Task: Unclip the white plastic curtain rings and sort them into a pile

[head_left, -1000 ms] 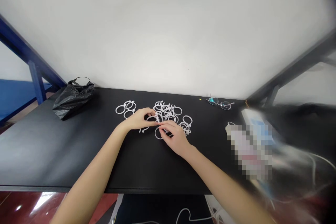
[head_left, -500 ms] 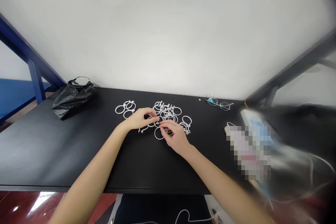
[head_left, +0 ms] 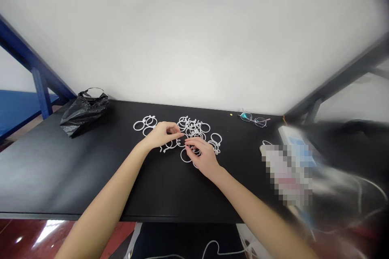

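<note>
A heap of white plastic rings [head_left: 197, 129] lies in the middle of the black table [head_left: 75, 166]. My left hand [head_left: 161, 135] and my right hand [head_left: 205, 156] meet at the heap's near edge, fingers pinched on a white ring [head_left: 181, 141] between them. One loose ring [head_left: 185, 156] lies just under my right fingers. A smaller group of rings [head_left: 146, 124] sits apart to the left of my left hand.
A crumpled black plastic bag [head_left: 83, 112] lies at the table's back left. Spectacles [head_left: 253, 119] rest at the back right near the wall. A blurred-out object [head_left: 288, 170] and white cables [head_left: 364, 186] occupy the right side. Blue and dark frame struts flank the table.
Both hands stay at the heap; the fingers have shifted slightly, working the ring between them. The view has nudged a little.
</note>
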A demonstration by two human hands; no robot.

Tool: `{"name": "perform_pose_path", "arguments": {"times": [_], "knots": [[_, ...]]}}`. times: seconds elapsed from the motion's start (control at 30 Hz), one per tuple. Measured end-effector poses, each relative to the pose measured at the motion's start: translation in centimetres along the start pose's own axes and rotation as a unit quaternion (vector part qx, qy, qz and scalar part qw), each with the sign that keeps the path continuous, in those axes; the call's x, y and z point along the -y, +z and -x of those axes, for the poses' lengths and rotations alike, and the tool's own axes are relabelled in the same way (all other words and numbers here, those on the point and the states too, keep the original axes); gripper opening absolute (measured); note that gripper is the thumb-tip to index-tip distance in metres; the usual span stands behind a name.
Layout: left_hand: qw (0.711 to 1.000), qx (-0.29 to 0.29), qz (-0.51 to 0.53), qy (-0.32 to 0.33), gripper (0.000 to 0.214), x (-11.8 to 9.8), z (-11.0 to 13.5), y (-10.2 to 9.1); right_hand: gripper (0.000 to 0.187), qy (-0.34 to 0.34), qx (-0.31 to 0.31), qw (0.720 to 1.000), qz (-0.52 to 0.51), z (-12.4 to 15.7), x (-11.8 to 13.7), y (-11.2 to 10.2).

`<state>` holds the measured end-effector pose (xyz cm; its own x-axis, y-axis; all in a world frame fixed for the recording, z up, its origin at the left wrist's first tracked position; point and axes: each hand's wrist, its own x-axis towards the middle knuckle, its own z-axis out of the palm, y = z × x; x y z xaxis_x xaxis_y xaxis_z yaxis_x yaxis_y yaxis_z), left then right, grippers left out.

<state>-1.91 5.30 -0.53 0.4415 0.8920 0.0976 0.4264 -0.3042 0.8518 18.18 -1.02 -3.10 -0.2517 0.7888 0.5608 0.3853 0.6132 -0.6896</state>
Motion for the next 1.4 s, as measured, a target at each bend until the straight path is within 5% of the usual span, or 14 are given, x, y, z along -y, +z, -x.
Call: {"name": "perform_pose_path", "arguments": {"times": [0.27, 0.5, 0.77, 0.93, 1.4], "knots": [[0.996, -0.048, 0.067, 0.024, 0.032, -2.1, 0.2, 1.5, 0.016, -0.026, -0.024, 0.999, 0.026, -0.2, 0.1, 0.0], [0.984, -0.113, 0.115, 0.071, 0.028, -4.1, 0.7, 3.4, 0.035, 0.016, -0.079, 0.997, 0.002, -0.2, 0.5, -0.2], [0.983, -0.1, 0.064, 0.139, 0.017, -4.2, 1.2, 5.8, 0.041, 0.02, -0.076, 0.995, 0.056, -0.2, -0.5, -0.6], [0.972, -0.122, 0.056, 0.194, 0.017, -4.1, 1.1, 5.6, 0.045, 0.017, -0.072, 0.997, 0.033, -0.3, -0.2, -0.8], [0.965, -0.158, 0.073, 0.198, 0.015, -4.2, 0.7, 5.1, 0.053, 0.013, -0.059, 0.998, 0.0, -0.2, 0.0, -0.5]]}}
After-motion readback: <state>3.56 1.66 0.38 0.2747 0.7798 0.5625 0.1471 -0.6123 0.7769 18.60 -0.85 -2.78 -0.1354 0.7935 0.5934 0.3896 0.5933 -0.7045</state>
